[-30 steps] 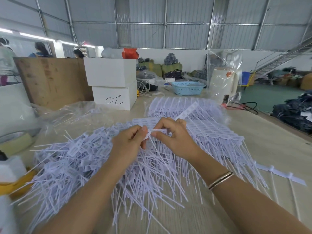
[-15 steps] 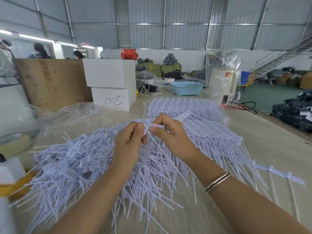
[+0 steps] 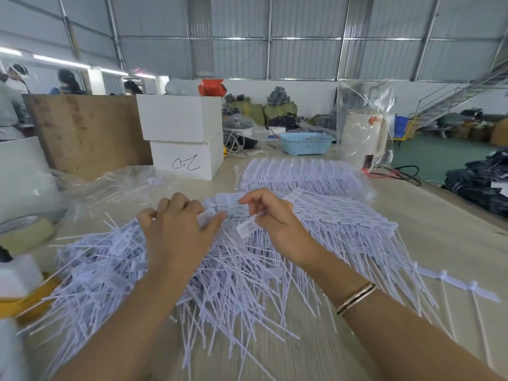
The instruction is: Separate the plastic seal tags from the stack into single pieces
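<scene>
Loose single white seal tags (image 3: 110, 259) lie heaped on the table's left half. Joined tags in rows form a stack (image 3: 351, 218) to the right, with another stack (image 3: 302, 174) behind it in clear plastic. My left hand (image 3: 176, 232) hovers over the loose heap and pinches one separated tag (image 3: 206, 215) between thumb and fingers. Level with it and a short gap away, my right hand (image 3: 277, 221) grips a short strip of joined tags (image 3: 247, 228), whose far end sticks up past the knuckles.
A leftover runner strip (image 3: 456, 283) lies at the right on the wooden table (image 3: 439, 229). Two white boxes (image 3: 181, 133), a blue basket (image 3: 305, 143) and a wooden board (image 3: 82, 127) stand behind. A tape roll (image 3: 24, 229) sits at the left. People stand far back left.
My hands were together pinching the strip. They have pulled apart, the left moving left with one tag broken off and the right keeping the strip.
</scene>
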A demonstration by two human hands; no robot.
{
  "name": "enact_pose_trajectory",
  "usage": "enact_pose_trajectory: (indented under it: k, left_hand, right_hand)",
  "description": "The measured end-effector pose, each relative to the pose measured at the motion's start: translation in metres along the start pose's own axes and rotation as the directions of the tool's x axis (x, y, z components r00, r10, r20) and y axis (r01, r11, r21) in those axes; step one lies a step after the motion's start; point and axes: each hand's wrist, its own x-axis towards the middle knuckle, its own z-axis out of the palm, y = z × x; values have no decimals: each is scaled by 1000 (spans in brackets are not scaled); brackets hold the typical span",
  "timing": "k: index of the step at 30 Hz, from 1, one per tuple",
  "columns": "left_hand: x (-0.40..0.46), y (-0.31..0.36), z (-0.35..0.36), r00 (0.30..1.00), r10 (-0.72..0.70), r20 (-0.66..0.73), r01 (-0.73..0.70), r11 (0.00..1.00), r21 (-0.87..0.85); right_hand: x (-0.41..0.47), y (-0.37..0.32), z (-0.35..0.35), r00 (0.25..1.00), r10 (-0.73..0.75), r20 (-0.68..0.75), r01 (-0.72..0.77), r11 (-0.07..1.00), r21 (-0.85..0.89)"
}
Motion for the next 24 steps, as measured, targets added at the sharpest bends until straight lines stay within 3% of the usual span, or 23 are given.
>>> enact_pose_trajectory:
  k: [3, 6, 8, 12, 17, 21, 24]
  left_hand:
    - [-2, 3, -2, 1000, -20, 9, 20, 999, -26]
    - [-3, 14, -6, 999, 30, -12, -32, 952, -306]
    - [-3, 23, -9, 997, 61, 46, -33, 882, -469]
    - [-6, 29, -6, 985, 125, 115, -30, 794, -607]
    - [-6, 26, -9, 977, 179, 119, -58, 753, -655]
    - [-7, 31, -10, 963, 171, 210, 22, 724, -690]
    - [-9, 32, -11, 955, 165, 248, 78, 666, -742]
  right_hand:
    - [0, 0, 2, 1000, -11, -10, 11, 1000, -16]
    - [1, 1, 1, 1000, -21, -19, 19, 997, -73]
    - [1, 0, 2, 999, -36, -15, 34, 995, -93]
    - [2, -7, -2, 1000, -11, 29, 15, 992, -124]
    - [6, -9, -30, 969, 104, 223, -13, 927, -375]
    - [10, -11, -40, 948, 133, 288, 12, 892, -451]
    - [11, -11, -39, 955, 80, 285, 44, 914, -404]
